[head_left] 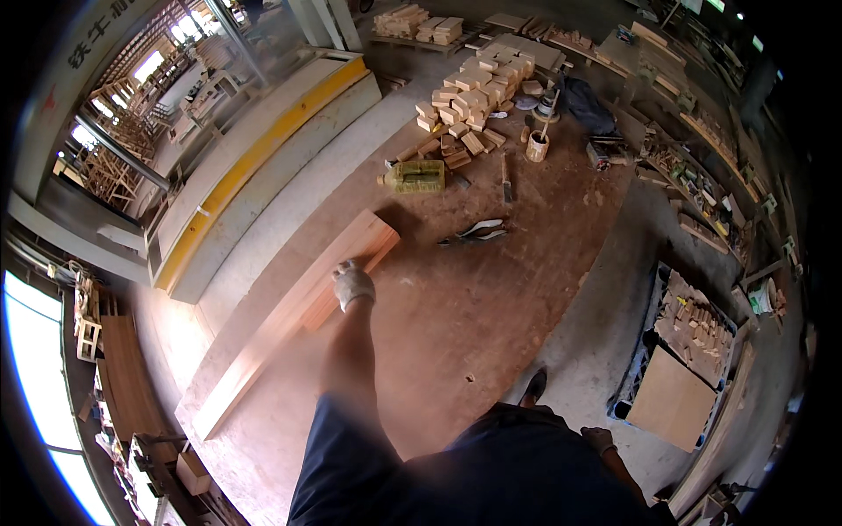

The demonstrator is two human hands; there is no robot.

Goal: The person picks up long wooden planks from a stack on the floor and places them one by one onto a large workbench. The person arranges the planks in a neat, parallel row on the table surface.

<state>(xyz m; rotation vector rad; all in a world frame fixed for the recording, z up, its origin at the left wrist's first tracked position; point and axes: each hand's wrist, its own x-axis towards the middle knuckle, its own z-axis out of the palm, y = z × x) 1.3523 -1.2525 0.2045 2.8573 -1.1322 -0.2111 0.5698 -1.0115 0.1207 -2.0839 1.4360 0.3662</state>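
My left hand [353,286], in a pale work glove, is closed on a long reddish wooden plank [289,311]. The plank lies slantwise across the left part of the brown worktable [456,324]. A shorter strip of wood [324,307] lies along its right side, partly under my hand and forearm. My right hand [599,440], gloved too, hangs low at my right side, away from the table. Its fingers look curled, and I see nothing in them. Beyond the plank lie a yellowish plastic jug [417,177], a hammer [506,178] and dark, pale-edged hand tools [478,231].
Wooden blocks [474,92] are heaped at the table's far end, near a brush pot [538,146]. A machine bed with a yellow stripe [254,162] stands on the left. At right, a blue-edged pallet [633,381] carries a board [674,399] and small wood pieces [699,326].
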